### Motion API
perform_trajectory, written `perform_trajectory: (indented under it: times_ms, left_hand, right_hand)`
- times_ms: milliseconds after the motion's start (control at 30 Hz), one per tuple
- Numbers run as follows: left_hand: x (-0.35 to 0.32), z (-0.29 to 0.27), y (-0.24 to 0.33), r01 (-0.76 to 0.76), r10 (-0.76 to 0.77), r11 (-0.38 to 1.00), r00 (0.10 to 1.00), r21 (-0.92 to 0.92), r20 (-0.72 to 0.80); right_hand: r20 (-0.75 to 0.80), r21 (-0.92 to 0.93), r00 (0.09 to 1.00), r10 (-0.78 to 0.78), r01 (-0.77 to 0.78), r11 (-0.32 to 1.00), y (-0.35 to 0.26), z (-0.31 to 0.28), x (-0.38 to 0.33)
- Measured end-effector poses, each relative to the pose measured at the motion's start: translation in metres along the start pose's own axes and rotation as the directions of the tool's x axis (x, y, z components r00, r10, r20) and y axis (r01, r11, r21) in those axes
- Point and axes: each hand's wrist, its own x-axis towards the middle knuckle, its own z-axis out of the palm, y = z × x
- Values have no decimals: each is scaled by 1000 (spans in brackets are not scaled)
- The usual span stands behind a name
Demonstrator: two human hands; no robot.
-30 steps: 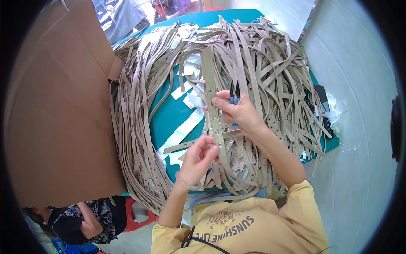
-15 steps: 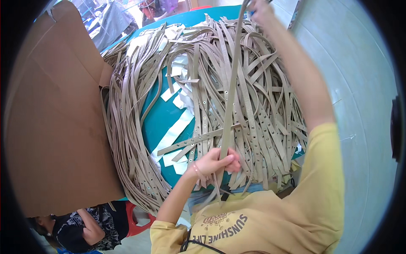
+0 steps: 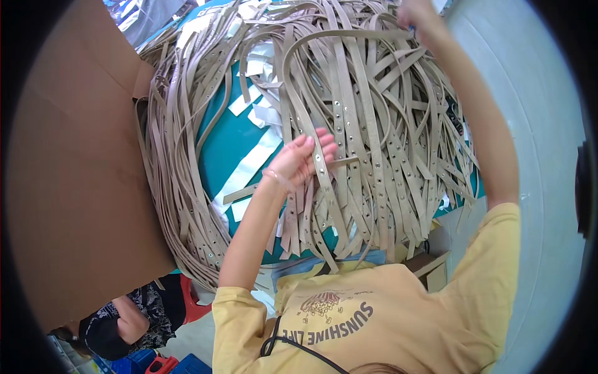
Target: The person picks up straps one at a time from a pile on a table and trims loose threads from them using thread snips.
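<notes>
A large heap of tan leather-like straps (image 3: 386, 143) with metal eyelets covers a teal table (image 3: 218, 149). One long tan strap (image 3: 288, 81) arches up off the heap between my hands. My right hand (image 3: 418, 15) is stretched far up at the table's back edge, closed on that strap's far end, with a bit of blue showing beside the fingers. My left hand (image 3: 305, 159) is over the middle of the heap. Its fingers are stretched out along the near part of the same strap, which runs through the hand and hangs toward my yellow shirt.
A big brown cardboard sheet (image 3: 81, 168) stands at the left of the table. White paper strips (image 3: 249, 165) lie on the teal surface. Another person (image 3: 124, 318) sits low at the lower left near a red stool (image 3: 190, 299). Pale floor (image 3: 536, 112) runs along the right.
My right hand has swung from the heap's middle up to the far edge, pulling one strap out into a high arc. My left hand has loosened its fingers and risen a little.
</notes>
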Motion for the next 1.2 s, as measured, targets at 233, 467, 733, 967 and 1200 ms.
perform_trajectory:
  times_ms: [233,467,733,967,1200]
  left_hand:
    - [14,3,2,-53,53,996,999,71,10]
    - [-25,-153,80,531,922,-245,387,811,25]
    - [-48,-123,131,-187,573,373,817,909,-67]
    - [-88,-50,170,-372,406,869,913,326,-40]
    - [-126,-26,77,-7,-61,926,984,379,168]
  right_hand:
    - [-289,-186,836,467,-527,829,58,152,-79]
    - [-314,-650,943,108,-296,700,57,147,-110]
    - [-130,-272,927,351,-374,887,85,259,-76]
    - [311,14,815,489,-519,855,82,306,-33]
    - [12,221,950,311,-306,926,61,269,-16]
